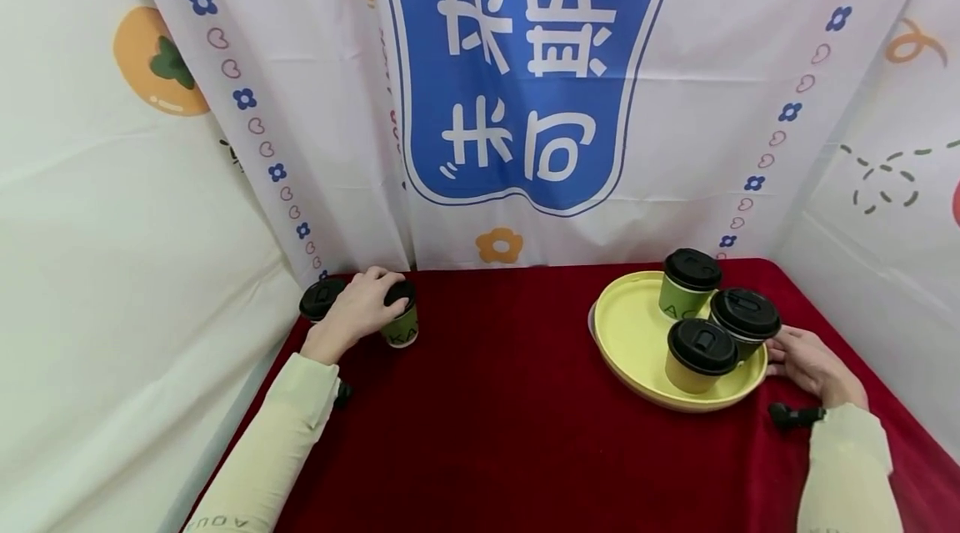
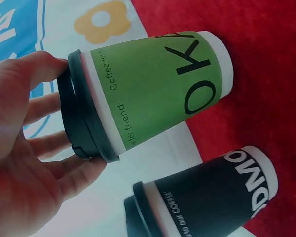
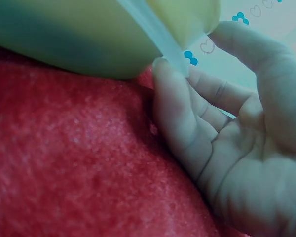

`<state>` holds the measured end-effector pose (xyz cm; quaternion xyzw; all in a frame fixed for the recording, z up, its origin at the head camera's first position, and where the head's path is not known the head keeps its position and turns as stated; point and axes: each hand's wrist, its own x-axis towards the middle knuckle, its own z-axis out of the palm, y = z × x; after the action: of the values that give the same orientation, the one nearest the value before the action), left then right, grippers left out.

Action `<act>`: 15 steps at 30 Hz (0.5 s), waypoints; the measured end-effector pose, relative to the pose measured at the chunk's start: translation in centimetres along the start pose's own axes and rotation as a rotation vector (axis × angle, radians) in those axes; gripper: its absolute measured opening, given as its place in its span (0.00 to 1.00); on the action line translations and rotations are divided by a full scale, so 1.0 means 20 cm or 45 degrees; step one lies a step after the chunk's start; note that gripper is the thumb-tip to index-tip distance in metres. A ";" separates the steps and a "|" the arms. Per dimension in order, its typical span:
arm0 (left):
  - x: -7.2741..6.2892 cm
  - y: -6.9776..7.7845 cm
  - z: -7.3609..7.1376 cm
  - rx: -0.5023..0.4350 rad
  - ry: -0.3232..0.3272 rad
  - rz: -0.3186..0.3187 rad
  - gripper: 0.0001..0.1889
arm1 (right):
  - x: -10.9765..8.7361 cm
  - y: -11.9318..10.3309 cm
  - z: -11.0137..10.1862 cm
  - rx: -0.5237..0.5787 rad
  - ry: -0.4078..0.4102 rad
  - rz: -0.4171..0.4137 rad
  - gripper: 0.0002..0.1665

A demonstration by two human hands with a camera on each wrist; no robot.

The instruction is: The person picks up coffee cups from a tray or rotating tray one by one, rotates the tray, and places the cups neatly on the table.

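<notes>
At the far left of the red table, my left hand (image 1: pixel 363 304) holds a green paper coffee cup (image 1: pixel 402 329) from above, its thumb and fingers spread round the black lid (image 2: pixel 84 106). The cup's green sleeve and white base show in the left wrist view. Beside it is a black paper cup (image 2: pixel 207 197) with a black lid, partly hidden by my hand in the head view. At the right, my right hand (image 1: pixel 813 362) grips the edge of a round yellow tray (image 1: pixel 630 333), with fingertips (image 3: pixel 167 74) at the rim.
On the tray stand three lidded cups: a green one (image 1: pixel 681 299) at the back, a dark one (image 1: pixel 750 347) at the right and a tan one (image 1: pixel 690 374) in front. A printed white curtain (image 1: pixel 345 141) hangs behind the red tablecloth (image 1: pixel 510 399).
</notes>
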<state>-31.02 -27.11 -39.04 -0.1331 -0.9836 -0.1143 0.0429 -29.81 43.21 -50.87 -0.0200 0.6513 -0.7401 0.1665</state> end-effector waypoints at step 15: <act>0.00 -0.02 0.04 -0.036 0.076 -0.017 0.28 | 0.02 -0.03 0.01 0.005 0.017 -0.005 0.19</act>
<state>-31.14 -27.26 -39.87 -0.1237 -0.9810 -0.1324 0.0697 -30.24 43.07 -50.39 -0.0160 0.6507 -0.7419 0.1608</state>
